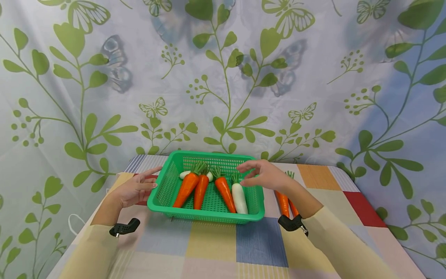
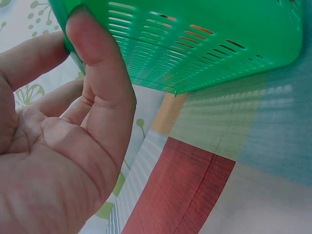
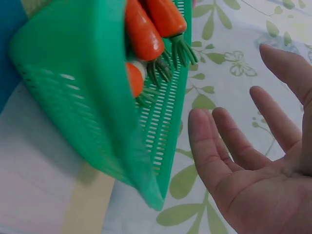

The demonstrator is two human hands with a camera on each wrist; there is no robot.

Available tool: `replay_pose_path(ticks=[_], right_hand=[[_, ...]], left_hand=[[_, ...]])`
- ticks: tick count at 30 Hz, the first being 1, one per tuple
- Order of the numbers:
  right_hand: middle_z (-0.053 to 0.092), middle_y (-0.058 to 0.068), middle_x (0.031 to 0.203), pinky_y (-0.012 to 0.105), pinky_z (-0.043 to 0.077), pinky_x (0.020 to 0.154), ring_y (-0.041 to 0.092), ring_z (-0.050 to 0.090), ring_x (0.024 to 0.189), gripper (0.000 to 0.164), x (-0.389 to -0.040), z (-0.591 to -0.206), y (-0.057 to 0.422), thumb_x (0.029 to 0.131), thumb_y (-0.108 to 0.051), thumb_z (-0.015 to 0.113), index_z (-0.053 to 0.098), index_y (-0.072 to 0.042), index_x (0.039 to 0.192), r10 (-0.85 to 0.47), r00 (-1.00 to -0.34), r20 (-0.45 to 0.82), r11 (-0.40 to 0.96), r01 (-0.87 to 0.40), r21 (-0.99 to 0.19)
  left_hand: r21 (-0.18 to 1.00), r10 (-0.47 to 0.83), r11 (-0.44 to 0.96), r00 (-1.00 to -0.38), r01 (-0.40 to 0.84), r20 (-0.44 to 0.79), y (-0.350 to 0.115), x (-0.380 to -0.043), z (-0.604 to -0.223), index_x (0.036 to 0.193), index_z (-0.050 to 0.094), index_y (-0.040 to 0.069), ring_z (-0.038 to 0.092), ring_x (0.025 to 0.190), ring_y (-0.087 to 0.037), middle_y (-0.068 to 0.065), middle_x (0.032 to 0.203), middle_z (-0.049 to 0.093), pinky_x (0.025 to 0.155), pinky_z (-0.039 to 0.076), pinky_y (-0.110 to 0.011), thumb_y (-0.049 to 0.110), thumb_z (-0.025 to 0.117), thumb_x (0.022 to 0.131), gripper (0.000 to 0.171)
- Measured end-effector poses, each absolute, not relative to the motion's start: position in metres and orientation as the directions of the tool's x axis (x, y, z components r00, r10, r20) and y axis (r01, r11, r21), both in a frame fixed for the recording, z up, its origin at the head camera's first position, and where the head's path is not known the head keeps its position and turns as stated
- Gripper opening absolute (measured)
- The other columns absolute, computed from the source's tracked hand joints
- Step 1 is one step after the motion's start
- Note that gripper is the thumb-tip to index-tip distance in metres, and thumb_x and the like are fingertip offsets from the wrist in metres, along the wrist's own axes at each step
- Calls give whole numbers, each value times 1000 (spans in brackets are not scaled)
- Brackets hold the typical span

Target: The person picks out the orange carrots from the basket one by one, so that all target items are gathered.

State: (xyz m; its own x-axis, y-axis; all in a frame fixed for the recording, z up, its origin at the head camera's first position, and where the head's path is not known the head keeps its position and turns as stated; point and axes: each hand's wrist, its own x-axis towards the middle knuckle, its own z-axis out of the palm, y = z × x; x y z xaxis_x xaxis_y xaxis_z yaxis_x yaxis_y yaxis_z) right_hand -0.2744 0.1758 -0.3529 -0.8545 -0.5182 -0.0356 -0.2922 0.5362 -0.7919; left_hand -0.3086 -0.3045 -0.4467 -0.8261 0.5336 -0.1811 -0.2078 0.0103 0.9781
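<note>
A green plastic basket (image 1: 207, 155) sits on the checked tablecloth. Inside lie three orange carrots (image 1: 201, 190) with green tops and a white radish (image 1: 239, 198); white ends of more vegetables show behind the carrots. At the basket's left end, my left hand (image 1: 136, 190) has its thumb and fingertips right at the rim, the fingers fairly straight. My right hand (image 1: 265, 175) hovers by the right end, fingers spread and loosely bent. In the right wrist view that hand (image 3: 258, 170) stands apart from the basket wall (image 3: 73, 92), with nothing in its grasp.
More carrots (image 1: 283, 203) lie on the tablecloth to the right of the basket, partly covered by my right forearm. Behind the table hangs a curtain (image 1: 223, 77) with leaves and butterflies. A white cable (image 1: 71, 224) loops at the left edge.
</note>
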Motion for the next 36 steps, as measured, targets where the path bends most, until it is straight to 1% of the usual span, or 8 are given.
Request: replay_pose_path(ticks=[2,8,14,18,23,25,30,36], right_hand=[[62,10,139,48,56,98,30,66,119,53,-278,-351,172,90,-30,79,63,-18,139,-528,-848,-56,537,-282,-795],[61,9,141,48,55,102,30,65,124,56,-289,-344,161,89,-29,80,61,-22,141,-543,-832,-114,546,-247,-800],[59,8,145,47,56,101,30,64,125,59,-299,-340,152,88,-31,81,59,-25,143,-541,-825,-162,573,-222,-789],[57,12,147,44,58,96,29,66,122,60,-307,-340,150,90,-27,80,57,-21,146,-545,-820,-175,572,-212,-792],[57,12,146,41,60,92,25,70,111,59,-315,-344,147,90,-23,80,58,-23,145,-513,-832,-213,583,-156,-798],[56,13,146,41,61,91,25,70,109,60,-319,-347,145,90,-22,81,58,-22,145,-498,-835,-233,590,-130,-797],[53,20,150,43,61,94,28,68,116,61,-329,-354,140,89,-17,81,58,-18,146,-483,-827,-287,602,-76,-795],[49,22,153,46,59,97,30,66,122,61,-340,-362,135,89,-17,81,57,-18,146,-492,-796,-352,613,-31,-789]], left_hand=[[979,535,11,-826,-204,-178,-305,-309,-446,166,11,18,71,111,-22,-10,139,57,93,61,-41,8,56,104,77],[978,535,8,-826,-208,-180,-306,-309,-446,166,12,18,71,112,-24,-13,142,55,93,61,-42,8,56,104,77],[977,536,6,-824,-215,-185,-306,-310,-447,166,12,19,71,113,-24,-13,144,54,94,61,-43,7,55,105,76],[976,539,5,-822,-216,-184,-305,-310,-446,166,12,19,70,114,-24,-13,143,55,94,60,-42,7,55,105,76],[976,545,1,-818,-219,-184,-304,-310,-445,166,11,19,70,113,-23,-11,140,56,95,60,-42,7,53,106,75],[976,550,-5,-815,-220,-181,-303,-310,-445,166,10,18,70,113,-23,-10,139,57,94,61,-42,6,53,106,75],[976,556,-12,-813,-217,-174,-304,-310,-445,166,10,17,70,113,-23,-8,137,59,95,61,-41,6,52,106,75],[976,540,-4,-822,-218,-182,-305,-310,-447,166,13,19,70,113,-22,-10,139,57,94,61,-41,6,53,105,74]])
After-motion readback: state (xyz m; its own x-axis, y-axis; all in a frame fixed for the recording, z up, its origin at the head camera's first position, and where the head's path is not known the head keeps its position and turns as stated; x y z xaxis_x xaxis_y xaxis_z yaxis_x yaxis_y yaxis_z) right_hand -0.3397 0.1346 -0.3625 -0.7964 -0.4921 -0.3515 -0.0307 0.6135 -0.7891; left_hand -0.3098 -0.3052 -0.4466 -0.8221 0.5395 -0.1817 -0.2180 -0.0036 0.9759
